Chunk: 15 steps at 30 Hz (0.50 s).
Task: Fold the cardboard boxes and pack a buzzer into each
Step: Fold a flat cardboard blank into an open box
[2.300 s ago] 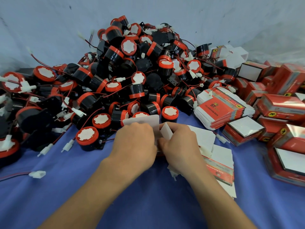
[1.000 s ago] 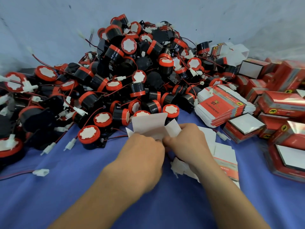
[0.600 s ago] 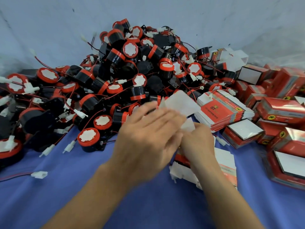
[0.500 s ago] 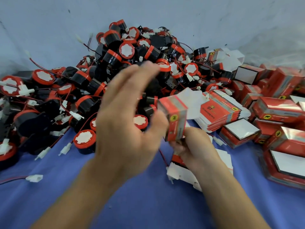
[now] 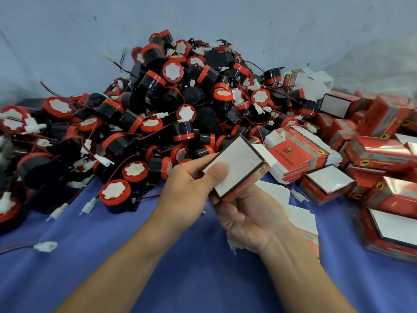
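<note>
A folded red cardboard box (image 5: 242,167) with a white closed flap facing up is held above the blue cloth. My left hand (image 5: 191,188) grips its left side, thumb pressed on the white flap. My right hand (image 5: 246,216) cups the box from below, fingers curled round its near edge. A big heap of black-and-red buzzers (image 5: 158,109) with red wires and white plugs lies behind my hands. One buzzer (image 5: 115,193) sits at the heap's near edge.
A stack of flat unfolded boxes (image 5: 300,157) lies right of the held box. Several folded red boxes (image 5: 383,154) crowd the right side. More flat blanks (image 5: 302,222) lie under my right wrist. Blue cloth (image 5: 112,256) covers the table; a grey wall stands behind.
The flat blank I was folding on the cloth has become a closed box, lifted and turned flap-up. My left hand swung up open, then came back to grip it.
</note>
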{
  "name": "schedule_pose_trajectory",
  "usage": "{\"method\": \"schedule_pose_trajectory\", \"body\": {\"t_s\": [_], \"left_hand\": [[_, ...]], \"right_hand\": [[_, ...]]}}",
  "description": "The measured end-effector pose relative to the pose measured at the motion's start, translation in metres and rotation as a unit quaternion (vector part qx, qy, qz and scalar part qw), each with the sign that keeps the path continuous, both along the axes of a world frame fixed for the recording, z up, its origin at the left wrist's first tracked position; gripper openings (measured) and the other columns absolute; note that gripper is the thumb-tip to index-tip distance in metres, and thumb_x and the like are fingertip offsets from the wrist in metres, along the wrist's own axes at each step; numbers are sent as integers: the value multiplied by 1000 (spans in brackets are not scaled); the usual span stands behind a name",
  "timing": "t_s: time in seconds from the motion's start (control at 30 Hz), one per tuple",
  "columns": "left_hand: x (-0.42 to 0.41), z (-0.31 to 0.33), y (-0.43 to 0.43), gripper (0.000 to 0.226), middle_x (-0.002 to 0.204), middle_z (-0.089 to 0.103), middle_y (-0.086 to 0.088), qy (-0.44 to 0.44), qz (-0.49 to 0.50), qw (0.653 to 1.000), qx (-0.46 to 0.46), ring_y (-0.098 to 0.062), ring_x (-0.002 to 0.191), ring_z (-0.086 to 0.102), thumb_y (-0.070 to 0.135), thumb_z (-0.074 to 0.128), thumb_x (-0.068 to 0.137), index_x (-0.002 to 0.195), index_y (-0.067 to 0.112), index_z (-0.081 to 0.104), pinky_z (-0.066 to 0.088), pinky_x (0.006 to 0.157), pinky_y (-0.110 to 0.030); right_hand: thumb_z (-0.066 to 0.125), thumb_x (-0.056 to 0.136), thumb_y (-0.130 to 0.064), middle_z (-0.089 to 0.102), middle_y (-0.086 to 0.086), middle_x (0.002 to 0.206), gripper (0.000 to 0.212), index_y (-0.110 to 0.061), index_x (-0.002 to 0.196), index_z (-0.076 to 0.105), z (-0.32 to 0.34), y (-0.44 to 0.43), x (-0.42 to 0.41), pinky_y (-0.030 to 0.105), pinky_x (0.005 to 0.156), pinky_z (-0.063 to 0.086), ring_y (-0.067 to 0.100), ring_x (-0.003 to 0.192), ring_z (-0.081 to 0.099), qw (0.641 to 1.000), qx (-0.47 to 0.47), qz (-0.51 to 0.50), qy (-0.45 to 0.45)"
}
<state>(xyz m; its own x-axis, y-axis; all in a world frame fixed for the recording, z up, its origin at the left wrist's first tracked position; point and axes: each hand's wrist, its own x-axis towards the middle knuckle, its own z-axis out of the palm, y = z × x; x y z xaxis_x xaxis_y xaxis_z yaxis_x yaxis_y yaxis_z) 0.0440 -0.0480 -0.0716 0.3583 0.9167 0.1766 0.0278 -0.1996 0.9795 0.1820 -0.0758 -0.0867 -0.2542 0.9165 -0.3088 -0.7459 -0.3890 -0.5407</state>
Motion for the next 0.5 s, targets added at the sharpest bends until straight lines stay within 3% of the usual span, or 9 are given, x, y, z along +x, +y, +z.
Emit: {"method": "schedule_pose_trajectory", "body": {"t_s": [0.1, 0.17, 0.2, 0.27, 0.3, 0.33, 0.4, 0.43, 0.5], "left_hand": [[-2, -8, 4, 32, 89, 79, 4, 20, 15, 999, 26, -12, 81, 73, 51, 54, 101, 120, 35, 74, 60, 72, -28], [-3, -13, 6, 35, 99, 79, 12, 26, 58, 997, 38, 2, 99, 71, 52, 51, 98, 123, 40, 72, 56, 88, -23], [-3, -15, 6, 37, 108, 79, 11, -1, 79, 997, 23, 0, 108, 70, 50, 50, 96, 122, 38, 73, 56, 95, -29], [-2, -19, 5, 40, 119, 77, 9, -92, 81, 991, -48, -9, 114, 70, 50, 47, 96, 120, 34, 75, 56, 101, -41], [-2, -22, 3, 40, 124, 74, 13, -128, 77, 986, -69, -6, 118, 68, 53, 50, 94, 123, 36, 72, 54, 104, -41], [-2, -24, 1, 43, 129, 70, 19, -142, 79, 984, -65, -1, 123, 64, 55, 56, 90, 129, 41, 66, 51, 107, -36], [-2, -30, 1, 64, 139, 60, 29, -78, 87, 993, -3, 9, 130, 54, 51, 65, 77, 141, 52, 53, 50, 104, -26], [-2, -33, 1, 68, 140, 57, 32, -13, 98, 995, 33, 11, 129, 52, 50, 65, 74, 141, 56, 49, 52, 98, -20], [-4, -37, 5, 55, 128, 63, 29, 56, 145, 986, 67, 5, 118, 60, 49, 62, 74, 128, 59, 57, 58, 84, -19]], "right_hand": [[54, 84, 3, 65, 14, 65, 30, -6, 69, 78, -3, 3, -6, 16, 34, 37, 12, 41, 51, 996, 40, -21, -76], [55, 89, 3, 66, 12, 62, 32, -7, 65, 74, -8, 8, -5, 24, 45, 44, 20, 48, 55, 956, 44, -105, -272], [60, 88, -2, 67, 9, 63, 24, -5, 67, 70, -9, 10, -2, 28, 54, 45, 23, 55, 57, 898, 30, -165, -407], [66, 84, -12, 67, -5, 69, 12, -15, 72, 65, -8, 11, 6, 27, 62, 42, 22, 67, 58, 717, 6, -251, -650], [65, 85, -16, 66, -8, 77, 8, -23, 80, 66, -7, 8, 5, 27, 65, 41, 21, 72, 56, 654, 11, -255, -712], [63, 86, -19, 66, -6, 85, 15, -28, 95, 70, -6, 5, 2, 29, 70, 41, 23, 77, 56, 624, 13, -237, -745], [60, 87, -21, 71, 0, 97, 25, -30, 108, 69, -6, 4, -5, 34, 74, 47, 28, 83, 61, 616, 27, -182, -766], [59, 87, -20, 72, -1, 95, 20, -30, 103, 68, -7, 3, -8, 34, 72, 49, 27, 82, 63, 619, 50, -152, -769], [61, 88, -21, 69, -10, 78, 9, -29, 84, 62, -8, 3, -7, 28, 59, 46, 16, 71, 63, 660, 85, -102, -739]]}}
